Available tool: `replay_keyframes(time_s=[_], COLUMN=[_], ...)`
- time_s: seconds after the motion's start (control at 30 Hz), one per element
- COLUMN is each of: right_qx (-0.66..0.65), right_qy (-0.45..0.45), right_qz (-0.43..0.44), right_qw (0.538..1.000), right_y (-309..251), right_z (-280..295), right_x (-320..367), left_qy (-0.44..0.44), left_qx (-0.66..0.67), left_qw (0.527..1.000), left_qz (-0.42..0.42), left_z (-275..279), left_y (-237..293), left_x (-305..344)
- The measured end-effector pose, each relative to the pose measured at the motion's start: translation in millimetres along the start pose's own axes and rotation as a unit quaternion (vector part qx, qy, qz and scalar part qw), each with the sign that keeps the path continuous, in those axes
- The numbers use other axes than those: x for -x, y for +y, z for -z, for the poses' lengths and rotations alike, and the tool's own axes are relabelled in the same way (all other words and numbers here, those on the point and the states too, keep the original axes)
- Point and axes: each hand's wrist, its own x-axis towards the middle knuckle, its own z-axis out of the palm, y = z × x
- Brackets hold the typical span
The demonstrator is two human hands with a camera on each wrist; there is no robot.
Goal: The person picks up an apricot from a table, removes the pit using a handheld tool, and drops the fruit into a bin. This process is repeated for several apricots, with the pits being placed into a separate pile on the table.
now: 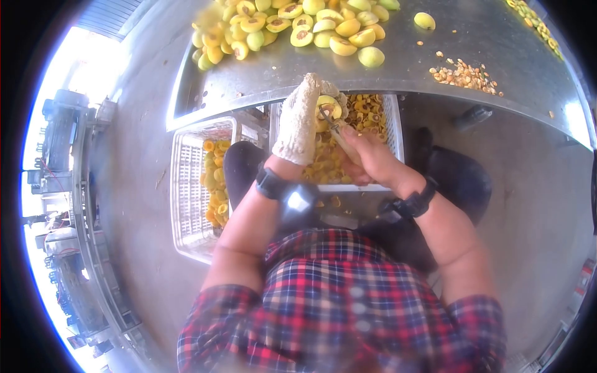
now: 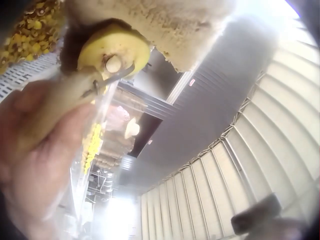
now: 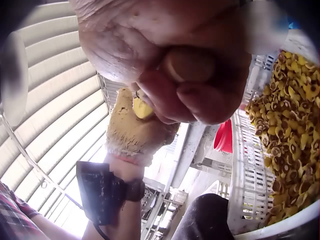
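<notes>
My left hand (image 1: 297, 124), in a dirty cream knit glove, holds a yellow halved fruit (image 1: 329, 107) with its cut face turned toward the right hand. In the left wrist view, the pit (image 2: 113, 63) shows in the middle of that face. My bare right hand (image 1: 376, 158) grips a pitting tool (image 1: 343, 137) by its pale handle. The tool's thin bent metal tip (image 2: 122, 74) lies against the cut face beside the pit. In the right wrist view, the handle's rounded end (image 3: 190, 65) shows among the curled fingers. Both hands are above a crate of fruit pieces, close to the table's front edge.
On the metal table (image 1: 398, 74) lie a pile of yellow halved fruits (image 1: 301, 31), a single fruit (image 1: 425, 21) and a heap of pits (image 1: 466, 78). Below stand a white crate (image 1: 398, 127) of cut fruit and another white crate (image 1: 186, 186) to the left.
</notes>
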Motion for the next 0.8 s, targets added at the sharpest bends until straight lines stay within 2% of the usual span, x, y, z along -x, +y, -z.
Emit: replay_keyframes(time_s=[0.03,0.07,0.13,0.2,0.23,0.3,0.33,0.37,0.4,0.43,0.47,0.5,0.57,0.6,0.63,0.67,0.7,0.77,0.8], right_qx=[-0.118,-0.232,-0.191,-0.15,-0.14,-0.129,-0.257,-0.379,-0.378,-0.442,-0.502,-0.5,-0.382,-0.381,-0.311,-0.238,-0.236,-0.145,-0.144], right_qy=[-0.026,-0.051,-0.059,-0.066,-0.072,-0.079,-0.098,-0.114,-0.114,-0.149,-0.184,-0.184,-0.13,-0.129,-0.114,-0.1,-0.101,-0.085,-0.086], right_qz=[-0.128,-0.252,-0.252,-0.252,-0.241,-0.229,-0.288,-0.34,-0.34,-0.33,-0.318,-0.32,-0.293,-0.293,-0.278,-0.261,-0.262,-0.122,-0.122], right_qw=[0.984,0.938,0.947,0.954,0.958,0.962,0.918,0.853,0.853,0.821,0.783,0.784,0.867,0.867,0.902,0.93,0.93,0.978,0.978], right_y=[-4.6,-7.8,-9.1,-6.8,-4.3,-4.0,-4.8,-5.3,-3.2,0.8,1.8,-0.2,-3.6,-4.0,-3.7,-4.0,-8.2,-17.7,-15.0], right_z=[0.6,1.3,3.0,3.2,2.7,2.3,2.1,1.8,2.7,4.5,5.8,5.8,5.2,6.0,6.0,5.4,4.1,0.0,1.4], right_x=[2.6,3.7,1.6,2.3,2.9,3.0,3.3,3.4,3.6,4.2,3.2,1.9,0.7,-0.2,-0.6,-1.2,-1.4,0.6,-1.3], left_qy=[-0.012,-0.026,-0.028,-0.158,-0.158,-0.127,-0.127,-0.075,-0.022,-0.022,0.002,0.026,0.046,0.064,0.063,0.028,-0.007,0.018,0.043], left_qx=[-0.018,-0.036,-0.075,-0.25,-0.249,-0.204,-0.204,-0.129,-0.052,-0.05,0.052,0.154,0.202,0.248,0.249,0.296,0.343,0.368,0.393], left_qw=[0.999,0.998,0.996,0.954,0.954,0.97,0.97,0.988,0.996,0.996,0.993,0.978,0.967,0.953,0.952,0.935,0.915,0.907,0.898], left_qz=[0.026,0.051,0.038,-0.047,-0.045,0.023,0.023,0.049,0.074,0.074,0.105,0.135,0.15,0.164,0.165,0.191,0.214,0.204,0.194], left_z=[3.5,5.7,6.0,12.5,11.7,9.4,7.1,3.6,0.1,-3.3,-6.9,-9.1,-10.0,-11.3,-10.9,-9.4,-7.9,-5.3,-2.0], left_y=[0.3,0.6,5.6,8.9,7.9,7.2,5.8,3.0,-0.1,-3.2,-5.5,-7.3,-13.6,-14.5,-14.8,-13.8,-11.0,-4.2,-0.4], left_x=[-0.9,-2.1,-5.1,-11.5,-11.8,-13.2,-12.4,-10.6,-9.6,-9.4,-10.1,-10.5,-14.9,-16.7,-15.7,-14.2,-13.6,-14.7,-16.7])
